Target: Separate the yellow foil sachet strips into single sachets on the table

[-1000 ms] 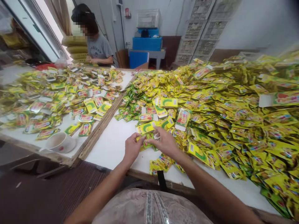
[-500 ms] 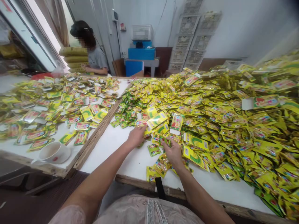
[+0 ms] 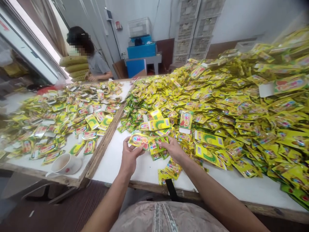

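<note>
My left hand (image 3: 129, 158) is closed on a small yellow carton (image 3: 138, 140) with a red fruit print, thumb in front and fingers behind. Between thumb and fingers of my right hand (image 3: 177, 150) is a green-and-yellow sachet (image 3: 162, 141). The sachet lies against the carton's right end; whether any of it is inside, I cannot tell. Just beyond my hands, flat yellow cartons (image 3: 159, 124) rest on the heap. Loose green sachets (image 3: 156, 156) lie below the held sachet, and yellow sachets (image 3: 172, 169) sit by the table's front edge.
A big heap of yellow sachets (image 3: 231, 109) covers the right and back of the white table (image 3: 108, 164). Left of a wooden strip (image 3: 103, 141) lie many cartons (image 3: 48, 132) and a white cup (image 3: 63, 164). A co-worker (image 3: 96, 64) sits at the far left.
My left hand has drawn back from the carton pile with a carton in it. My right hand has brought its sachet up against the carton. The view has shifted slightly.
</note>
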`<state>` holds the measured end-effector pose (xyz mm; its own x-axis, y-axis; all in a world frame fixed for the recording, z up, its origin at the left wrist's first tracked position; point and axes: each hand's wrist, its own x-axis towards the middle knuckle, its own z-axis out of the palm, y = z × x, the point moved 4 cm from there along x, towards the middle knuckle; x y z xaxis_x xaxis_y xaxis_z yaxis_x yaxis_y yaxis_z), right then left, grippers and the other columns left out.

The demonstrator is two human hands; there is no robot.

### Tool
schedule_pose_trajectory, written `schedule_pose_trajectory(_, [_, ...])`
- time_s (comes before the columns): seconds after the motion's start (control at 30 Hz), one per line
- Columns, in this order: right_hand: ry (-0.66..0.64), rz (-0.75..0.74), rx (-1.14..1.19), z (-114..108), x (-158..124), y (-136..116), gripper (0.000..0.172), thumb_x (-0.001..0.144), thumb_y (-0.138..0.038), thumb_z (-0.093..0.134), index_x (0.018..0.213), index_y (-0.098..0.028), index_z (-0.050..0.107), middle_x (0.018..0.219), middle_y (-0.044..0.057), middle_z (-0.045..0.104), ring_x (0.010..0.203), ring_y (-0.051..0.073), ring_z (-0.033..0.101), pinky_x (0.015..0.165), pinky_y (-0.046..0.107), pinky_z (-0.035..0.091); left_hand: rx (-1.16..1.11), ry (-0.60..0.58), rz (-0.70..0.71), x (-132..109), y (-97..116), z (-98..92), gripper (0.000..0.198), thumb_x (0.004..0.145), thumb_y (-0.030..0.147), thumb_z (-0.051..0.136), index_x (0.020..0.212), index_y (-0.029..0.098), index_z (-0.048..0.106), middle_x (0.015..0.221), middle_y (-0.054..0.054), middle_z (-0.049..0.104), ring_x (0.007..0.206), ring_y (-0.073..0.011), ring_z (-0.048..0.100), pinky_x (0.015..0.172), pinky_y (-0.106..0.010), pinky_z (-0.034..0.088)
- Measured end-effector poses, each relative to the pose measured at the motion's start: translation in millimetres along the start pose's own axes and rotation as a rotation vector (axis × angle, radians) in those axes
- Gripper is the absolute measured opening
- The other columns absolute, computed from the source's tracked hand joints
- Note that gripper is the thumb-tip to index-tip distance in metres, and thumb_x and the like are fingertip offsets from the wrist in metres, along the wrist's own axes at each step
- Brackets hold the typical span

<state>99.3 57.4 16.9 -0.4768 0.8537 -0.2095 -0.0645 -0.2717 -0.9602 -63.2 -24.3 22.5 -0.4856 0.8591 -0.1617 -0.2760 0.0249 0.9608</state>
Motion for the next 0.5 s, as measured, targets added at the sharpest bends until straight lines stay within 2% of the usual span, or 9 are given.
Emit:
schedule_pose_trajectory(0.07, [-0.032,-0.016,-0.136,-4.4,1.5,-6.1,0.040,0.063,-0.045,0.072,0.090,-0.021,0.055,0.055,-0.007,0.050,0.045,0.008,0.042,0.042,0.020,0.028,0.015,-0.033,-0.008,0.2,4.3,-10.8,0.065,0.061,0.034,0.077,0.114,0.022,0.041,0.088,-0.002,0.067,0.073,-0.0159,0.065,0.068,-0.030,0.052])
schedule_pose_trajectory(0.13, [-0.108,-0.051,-0.295,-7.3,-0.4,-14.6,0.034,0.065,-0.044,0.070,0.086,-0.021,0.056,0.046,-0.011,0.037,0.039,0.005,0.029,0.039,0.019,0.018,0.096,-0.088,0.047,4.9,15.9,-22.3,0.055,0.062,0.035,0.076,0.108,0.020,0.049,0.087,-0.002,0.066,0.075,-0.0157,0.064,0.068,-0.028,0.051])
schedule_pose_trajectory(0.2, [-0.196,-0.092,-0.416,-6.9,-3.4,-21.4,0.028,0.068,-0.044,0.068,0.081,-0.021,0.057,0.043,-0.012,0.028,0.038,0.005,0.019,0.040,0.020,0.011,0.258,-0.215,0.051,10.9,24.6,-27.4,0.049,0.060,0.034,0.077,0.103,0.018,0.058,0.082,-0.002,0.066,0.074,-0.0159,0.063,0.065,-0.025,0.049])
schedule_pose_trajectory(0.27, [-0.234,-0.117,-0.475,-5.5,-4.2,-23.2,0.028,0.068,-0.045,0.067,0.078,-0.021,0.058,0.043,-0.011,0.026,0.039,0.005,0.018,0.041,0.020,0.010,0.429,-0.390,-0.029,14.3,23.4,-24.2,0.042,0.058,0.033,0.078,0.094,0.016,0.066,0.076,-0.003,0.067,0.069,-0.0163,0.062,0.061,-0.025,0.048])
schedule_pose_trajectory(0.3, [-0.207,-0.126,-0.471,-6.0,-3.2,-22.4,0.029,0.067,-0.046,0.067,0.079,-0.021,0.059,0.043,-0.010,0.029,0.039,0.005,0.020,0.040,0.020,0.012,0.486,-0.453,-0.070,14.9,19.8,-21.0,0.037,0.059,0.033,0.078,0.090,0.015,0.069,0.074,-0.004,0.068,0.066,-0.0164,0.062,0.059,-0.025,0.047])
schedule_pose_trajectory(0.37, [-0.052,-0.148,-0.406,-10.9,0.3,-19.1,0.034,0.066,-0.050,0.067,0.083,-0.022,0.059,0.047,-0.009,0.037,0.040,0.007,0.028,0.041,0.021,0.020,0.511,-0.471,-0.098,15.5,10.4,-14.2,0.031,0.062,0.037,0.076,0.082,0.014,0.070,0.075,-0.005,0.070,0.064,-0.0162,0.061,0.058,-0.025,0.046])
schedule_pose_trajectory(0.43, [0.131,-0.169,-0.346,-18.1,2.5,-14.8,0.039,0.066,-0.052,0.064,0.090,-0.022,0.058,0.051,-0.007,0.043,0.042,0.009,0.032,0.043,0.022,0.025,0.458,-0.387,-0.081,15.6,-0.4,-9.5,0.031,0.064,0.040,0.074,0.080,0.014,0.069,0.077,-0.005,0.071,0.064,-0.0157,0.062,0.059,-0.025,0.046])
schedule_pose_trajectory(0.5, [0.191,-0.157,-0.373,-21.9,2.8,-10.6,0.039,0.068,-0.051,0.062,0.093,-0.021,0.057,0.050,-0.008,0.039,0.041,0.009,0.029,0.043,0.023,0.023,0.397,-0.291,-0.065,14.4,-10.9,-8.1,0.033,0.063,0.042,0.074,0.080,0.014,0.068,0.076,-0.005,0.071,0.064,-0.0157,0.062,0.058,-0.024,0.046])
